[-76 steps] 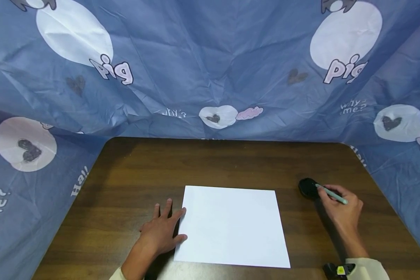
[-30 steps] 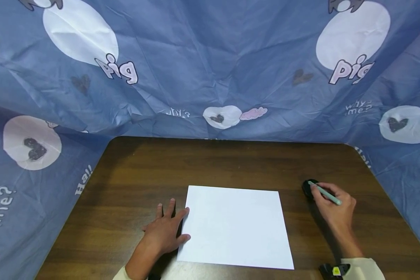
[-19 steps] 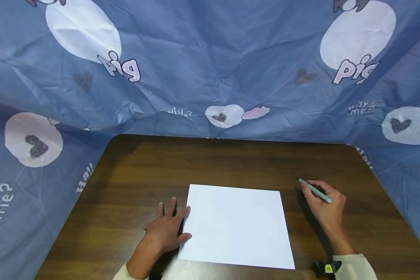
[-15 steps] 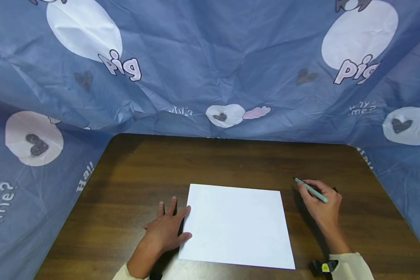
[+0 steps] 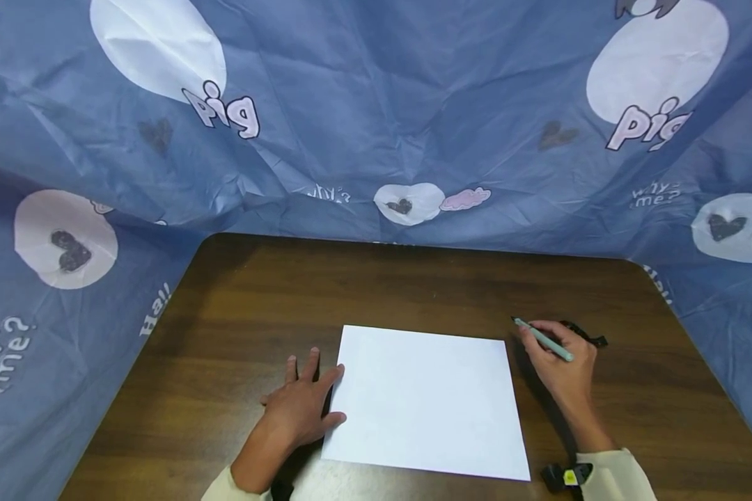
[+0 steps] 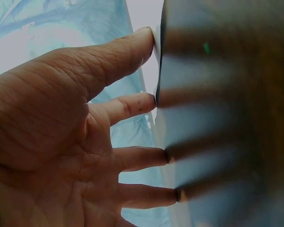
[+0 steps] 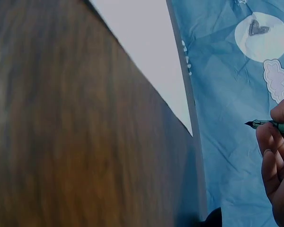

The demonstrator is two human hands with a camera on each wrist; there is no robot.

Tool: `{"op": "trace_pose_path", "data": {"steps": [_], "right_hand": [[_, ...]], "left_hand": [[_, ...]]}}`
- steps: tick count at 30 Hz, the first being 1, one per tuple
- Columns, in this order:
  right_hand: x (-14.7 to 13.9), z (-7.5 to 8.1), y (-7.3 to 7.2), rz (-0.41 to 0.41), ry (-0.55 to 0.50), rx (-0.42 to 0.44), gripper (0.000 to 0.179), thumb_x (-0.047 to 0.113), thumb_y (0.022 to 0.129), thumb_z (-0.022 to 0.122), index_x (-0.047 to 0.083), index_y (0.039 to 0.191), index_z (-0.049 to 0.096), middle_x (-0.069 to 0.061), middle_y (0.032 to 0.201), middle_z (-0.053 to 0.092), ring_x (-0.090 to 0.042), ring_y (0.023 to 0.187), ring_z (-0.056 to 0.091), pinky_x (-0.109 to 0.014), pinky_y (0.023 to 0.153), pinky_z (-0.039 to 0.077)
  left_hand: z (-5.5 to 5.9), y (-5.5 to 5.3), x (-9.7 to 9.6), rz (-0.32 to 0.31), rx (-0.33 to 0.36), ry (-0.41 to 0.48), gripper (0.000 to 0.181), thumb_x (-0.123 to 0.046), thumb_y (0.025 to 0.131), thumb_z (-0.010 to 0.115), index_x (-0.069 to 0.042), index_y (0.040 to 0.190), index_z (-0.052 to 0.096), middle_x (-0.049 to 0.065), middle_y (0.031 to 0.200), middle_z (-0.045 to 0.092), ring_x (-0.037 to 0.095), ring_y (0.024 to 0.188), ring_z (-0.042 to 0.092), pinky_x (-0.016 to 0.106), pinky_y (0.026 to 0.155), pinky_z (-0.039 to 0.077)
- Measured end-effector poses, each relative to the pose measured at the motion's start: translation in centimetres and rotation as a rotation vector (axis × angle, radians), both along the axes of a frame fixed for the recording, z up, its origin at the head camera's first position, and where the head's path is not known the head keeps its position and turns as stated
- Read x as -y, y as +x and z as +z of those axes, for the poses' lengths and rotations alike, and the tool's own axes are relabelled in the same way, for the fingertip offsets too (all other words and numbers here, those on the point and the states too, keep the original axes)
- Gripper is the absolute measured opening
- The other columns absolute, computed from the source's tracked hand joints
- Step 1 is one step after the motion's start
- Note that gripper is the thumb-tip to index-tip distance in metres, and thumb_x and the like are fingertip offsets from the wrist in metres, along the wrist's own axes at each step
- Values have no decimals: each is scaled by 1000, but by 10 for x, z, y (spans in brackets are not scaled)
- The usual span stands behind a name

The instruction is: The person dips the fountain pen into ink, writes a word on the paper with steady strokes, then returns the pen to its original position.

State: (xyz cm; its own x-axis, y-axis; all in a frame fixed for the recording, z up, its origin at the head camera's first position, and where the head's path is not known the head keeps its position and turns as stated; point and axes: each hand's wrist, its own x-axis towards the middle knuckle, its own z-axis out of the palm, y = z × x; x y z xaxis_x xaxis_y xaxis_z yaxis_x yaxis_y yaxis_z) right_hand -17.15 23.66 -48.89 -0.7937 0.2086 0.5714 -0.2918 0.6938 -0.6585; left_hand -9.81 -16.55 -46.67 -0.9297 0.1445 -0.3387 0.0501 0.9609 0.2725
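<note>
A blank white sheet of paper [image 5: 429, 403] lies on the brown wooden table. My left hand [image 5: 297, 407] rests at its left edge with fingers spread; the thumb and forefinger touch the margin. In the left wrist view, the left hand [image 6: 85, 127] has its fingers straight and fingertips down on the surface. To the right of the sheet, my right hand [image 5: 564, 358] pinches a pale green pen [image 5: 546, 341] between thumb and fingers. The pen's dark pointed tip is above the table, apart from the paper, and shows also in the right wrist view beside the right hand [image 7: 277, 156].
A black object [image 5: 595, 340], mostly hidden, sits behind the right hand. Blue printed cloth [image 5: 326, 139] hangs behind and beside the table [image 5: 376, 278]. A black wrist camera [image 5: 554, 478] is strapped by the right sleeve.
The right hand has carried the pen leftward from the black object toward the paper's upper right corner. The left hand stays at the paper's edge. The head view has shifted slightly.
</note>
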Motion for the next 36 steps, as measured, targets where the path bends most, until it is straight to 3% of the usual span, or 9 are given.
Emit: {"op": "trace_pose_path", "data": {"steps": [9, 26, 36], "right_hand": [[15, 0, -2, 78, -45, 43, 10, 12, 83, 81, 8, 91, 78, -4, 75, 74, 0, 54, 58, -12, 51, 45], [48, 2, -6, 163, -16, 66, 12, 15, 82, 82, 9, 91, 76, 1, 79, 73, -9, 54, 57, -15, 50, 44], [69, 0, -7, 223, -11, 33, 12, 12, 79, 85, 9, 88, 77, 1, 77, 73, -8, 57, 58, -14, 52, 45]], "left_hand": [[0, 0, 0, -4, -3, -8, 75, -47, 85, 76, -23, 150, 47, 23, 161, 22, 57, 142, 19, 84, 72, 37], [2, 0, -2, -11, -5, -28, 75, -48, 86, 75, -24, 150, 46, 22, 162, 22, 56, 142, 20, 83, 74, 38], [1, 0, -2, -9, -10, -36, 75, -49, 85, 75, -25, 150, 46, 22, 161, 23, 56, 142, 21, 82, 74, 39]]}}
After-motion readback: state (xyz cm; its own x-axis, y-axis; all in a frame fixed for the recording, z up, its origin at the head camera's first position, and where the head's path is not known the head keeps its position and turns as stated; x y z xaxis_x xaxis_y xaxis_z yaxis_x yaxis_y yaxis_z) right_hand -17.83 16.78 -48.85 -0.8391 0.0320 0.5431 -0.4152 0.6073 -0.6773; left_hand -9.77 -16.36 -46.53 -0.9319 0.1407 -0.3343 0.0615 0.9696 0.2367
